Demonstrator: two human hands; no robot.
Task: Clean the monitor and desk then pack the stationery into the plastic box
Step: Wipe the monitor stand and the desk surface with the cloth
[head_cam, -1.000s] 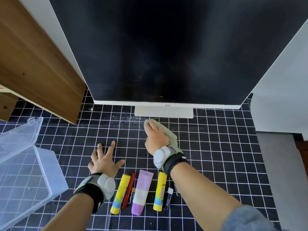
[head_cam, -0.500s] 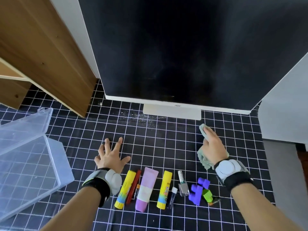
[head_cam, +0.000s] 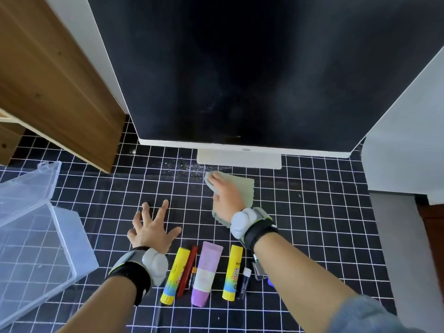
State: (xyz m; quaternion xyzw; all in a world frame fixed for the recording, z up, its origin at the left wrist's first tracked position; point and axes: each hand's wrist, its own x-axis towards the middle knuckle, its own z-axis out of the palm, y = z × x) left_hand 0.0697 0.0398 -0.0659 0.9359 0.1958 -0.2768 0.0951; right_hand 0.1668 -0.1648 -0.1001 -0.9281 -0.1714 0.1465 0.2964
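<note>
The worktop (head_cam: pixel 312 212) is being wiped with a cloth (head_cam: pixel 242 188) pressed under the right hand (head_cam: pixel 225 195) (left hand (head_cam: pixel 151 229) splayed flat, fingers released), and the white specks (head_cam: pixel 189 167) call for the next pass.

A black desk mat (head_cam: pixel 324 212) with a white grid covers the surface. A wooden shelf unit (head_cam: pixel 55 92) stands at ten o'clock against a white wall (head_cam: pixel 72 25). Grey floor (head_cam: pixel 408 260) shows at four o'clock.

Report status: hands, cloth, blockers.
Left hand flat on desk, empty. Right hand pressing cloth near white specks. Stationery unpacked, box open.
</note>
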